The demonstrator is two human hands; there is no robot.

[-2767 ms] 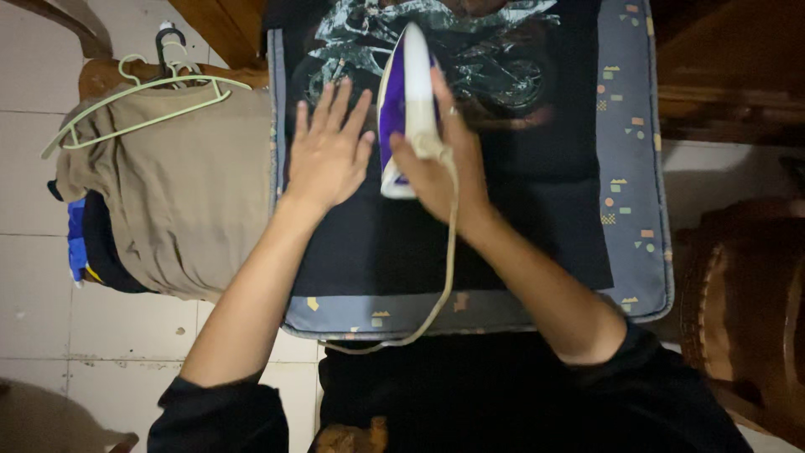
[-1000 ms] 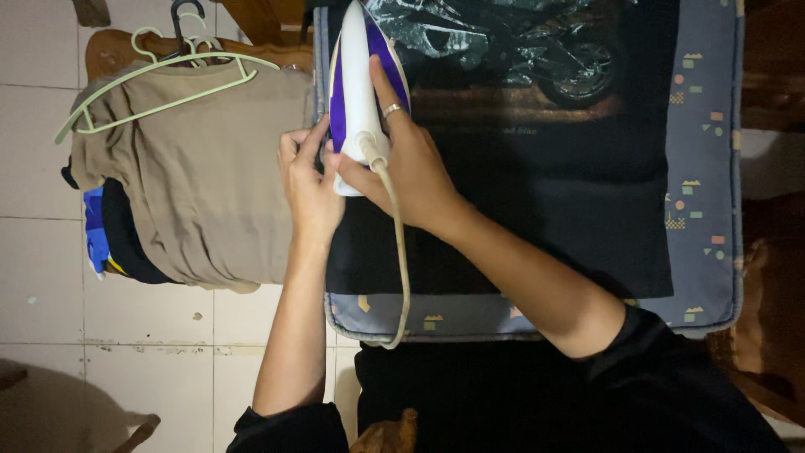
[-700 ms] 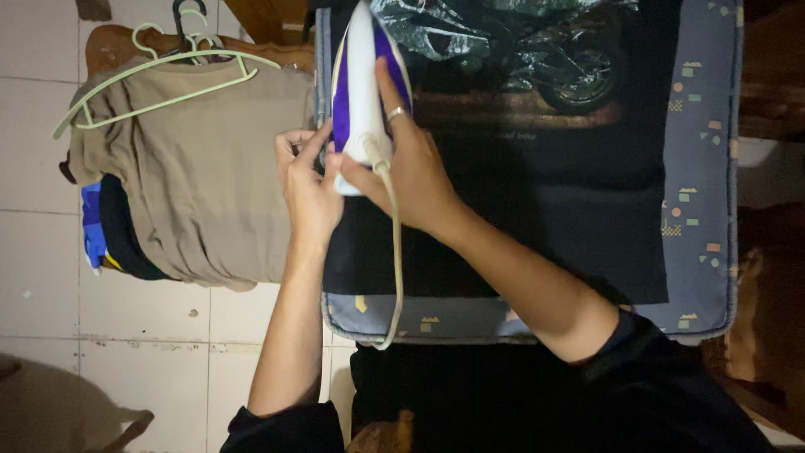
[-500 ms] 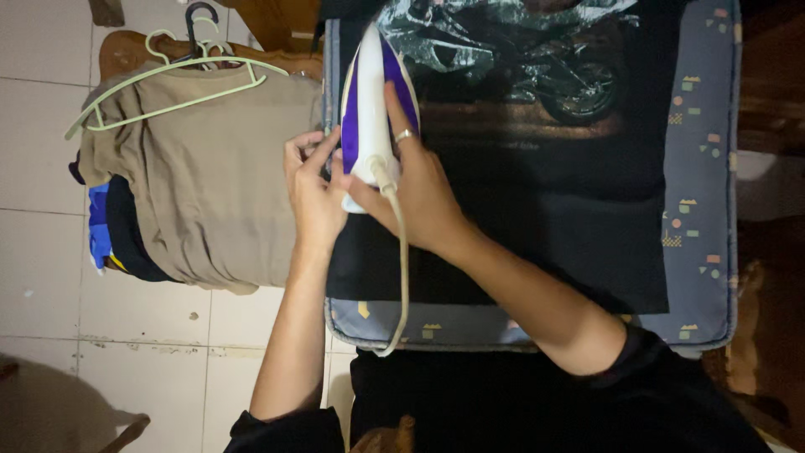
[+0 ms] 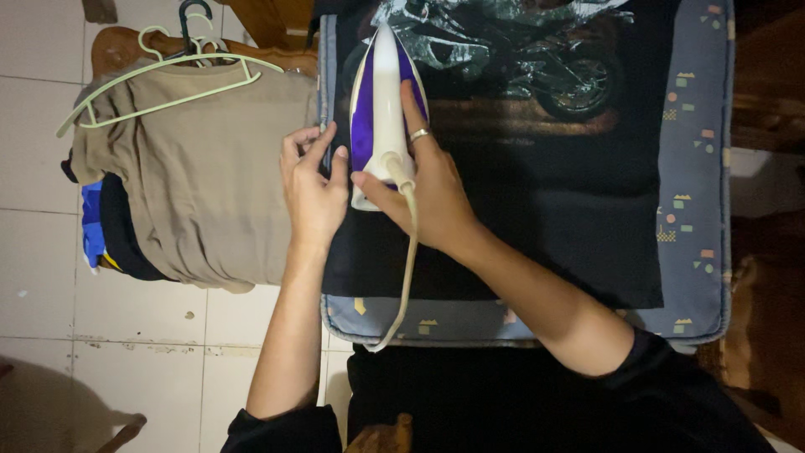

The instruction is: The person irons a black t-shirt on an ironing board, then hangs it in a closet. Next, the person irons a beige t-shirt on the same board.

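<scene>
Since prev. frame we've slid iron, gripped in right hand, slightly rightward; left hand, fingers loose, pins black shirt edge centre-left — burn risk, fingertips adjacent soleplate.

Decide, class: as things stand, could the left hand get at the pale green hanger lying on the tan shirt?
Probably yes. The left hand lies at the black shirt's left edge, and only the flat tan shirt lies between it and the hanger.

Black sleeves pushed up above the elbows, bare forearms, a ring on one finger.
</scene>
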